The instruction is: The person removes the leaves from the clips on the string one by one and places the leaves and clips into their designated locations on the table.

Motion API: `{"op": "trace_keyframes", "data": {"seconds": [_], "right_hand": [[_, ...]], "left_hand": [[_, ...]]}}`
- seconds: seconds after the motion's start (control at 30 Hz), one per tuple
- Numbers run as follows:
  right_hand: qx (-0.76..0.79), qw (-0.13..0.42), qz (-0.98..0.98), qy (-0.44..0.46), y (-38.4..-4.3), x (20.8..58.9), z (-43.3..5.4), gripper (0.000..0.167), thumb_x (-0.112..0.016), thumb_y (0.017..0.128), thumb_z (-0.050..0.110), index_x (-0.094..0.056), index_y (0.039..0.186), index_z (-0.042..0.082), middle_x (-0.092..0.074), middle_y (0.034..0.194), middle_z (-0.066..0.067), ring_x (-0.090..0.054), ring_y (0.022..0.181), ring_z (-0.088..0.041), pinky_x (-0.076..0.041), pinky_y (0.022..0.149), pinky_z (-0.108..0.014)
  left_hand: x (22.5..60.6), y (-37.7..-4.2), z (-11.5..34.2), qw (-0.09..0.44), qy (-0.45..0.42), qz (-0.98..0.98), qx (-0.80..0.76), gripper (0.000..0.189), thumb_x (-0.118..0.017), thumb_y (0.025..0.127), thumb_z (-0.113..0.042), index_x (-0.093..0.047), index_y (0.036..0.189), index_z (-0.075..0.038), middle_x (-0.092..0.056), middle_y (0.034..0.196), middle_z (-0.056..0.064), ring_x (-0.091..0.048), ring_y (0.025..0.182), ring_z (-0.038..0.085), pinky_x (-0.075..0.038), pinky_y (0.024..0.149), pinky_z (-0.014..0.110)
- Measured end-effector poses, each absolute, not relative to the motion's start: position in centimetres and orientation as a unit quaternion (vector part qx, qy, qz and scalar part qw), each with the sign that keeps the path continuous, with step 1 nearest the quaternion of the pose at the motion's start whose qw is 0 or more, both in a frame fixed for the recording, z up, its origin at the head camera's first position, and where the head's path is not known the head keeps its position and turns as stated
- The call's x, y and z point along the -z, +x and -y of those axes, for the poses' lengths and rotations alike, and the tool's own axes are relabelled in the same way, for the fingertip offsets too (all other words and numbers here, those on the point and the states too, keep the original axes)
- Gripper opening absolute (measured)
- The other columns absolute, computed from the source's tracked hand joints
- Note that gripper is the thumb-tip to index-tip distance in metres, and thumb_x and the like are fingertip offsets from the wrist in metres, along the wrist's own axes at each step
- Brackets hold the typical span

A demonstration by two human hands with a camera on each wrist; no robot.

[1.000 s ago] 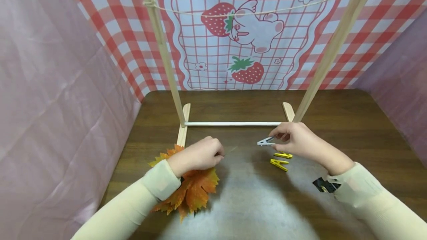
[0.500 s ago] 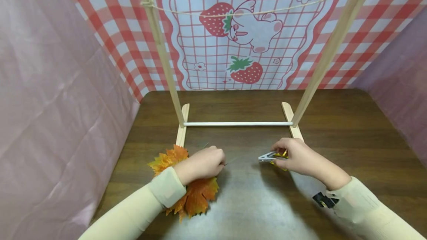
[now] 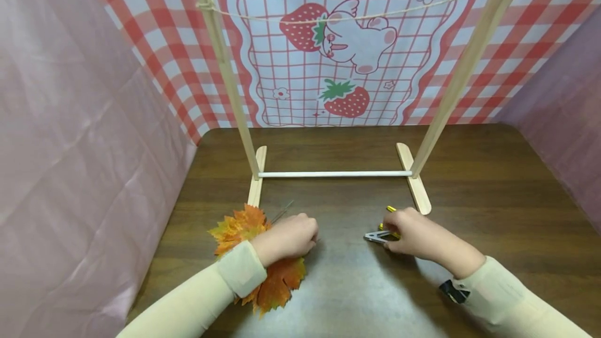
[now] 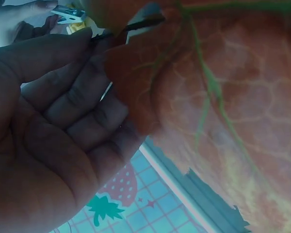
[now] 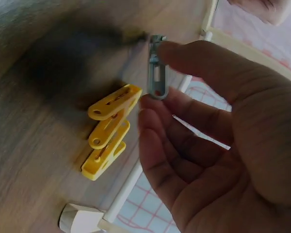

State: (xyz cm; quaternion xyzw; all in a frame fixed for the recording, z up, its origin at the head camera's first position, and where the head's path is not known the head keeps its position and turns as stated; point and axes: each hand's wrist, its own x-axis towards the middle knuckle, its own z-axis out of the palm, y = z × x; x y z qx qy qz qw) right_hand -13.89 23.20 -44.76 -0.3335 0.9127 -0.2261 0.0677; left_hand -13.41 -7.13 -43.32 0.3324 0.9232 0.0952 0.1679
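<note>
My left hand pinches a thin dark stem of an orange artificial maple leaf between thumb and forefinger. Beneath that hand and wrist, orange-yellow maple leaves spread over the table; another thin stem juts out beyond the hand. A grey clothespin is pinched by my right hand, its nose pointing left toward the left hand. Two yellow clothespins lie beside the right hand's fingers, close together on the wood; in the head view the hand mostly covers them.
Behind the hands stands a wooden frame with a left post, a right post and a white crossbar. A thin string sags between the post tops. Pink cloth borders the brown table at left.
My right hand has come down toward the table's near side with the grey clothespin, now covering much of the yellow clothespins. The left hand has shifted slightly nearer with the stem, baring another stem.
</note>
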Motion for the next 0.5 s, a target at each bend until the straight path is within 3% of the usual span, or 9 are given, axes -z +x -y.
{"op": "trace_keyframes", "data": {"seconds": [0.2, 0.5], "right_hand": [[0.191, 0.076, -0.92, -0.332, -13.4, 45.3, -23.0, 0.039, -0.089, 0.067, 0.01, -0.051, 0.068, 0.017, -0.039, 0.062, 0.012, -0.035, 0.055, -0.004, -0.034, 0.049, -0.027], [0.124, 0.078, -0.942, -0.303, -12.9, 45.4, -22.7, 0.037, -0.088, 0.066, 0.014, -0.051, 0.067, 0.019, -0.042, 0.061, 0.01, -0.04, 0.054, -0.009, -0.037, 0.048, -0.033]], "left_hand": [[43.8, -13.3, 7.2, 0.177, 0.327, -0.924, -0.088, 0.03, -0.075, 0.092, -0.011, -0.064, 0.065, -0.016, -0.055, 0.062, -0.006, -0.052, 0.057, 0.011, -0.045, 0.054, 0.027], [44.6, -13.2, 7.0, 0.175, 0.311, -0.931, -0.076, 0.026, -0.076, 0.09, -0.011, -0.064, 0.068, -0.014, -0.057, 0.065, -0.004, -0.056, 0.059, 0.013, -0.047, 0.055, 0.029]]}}
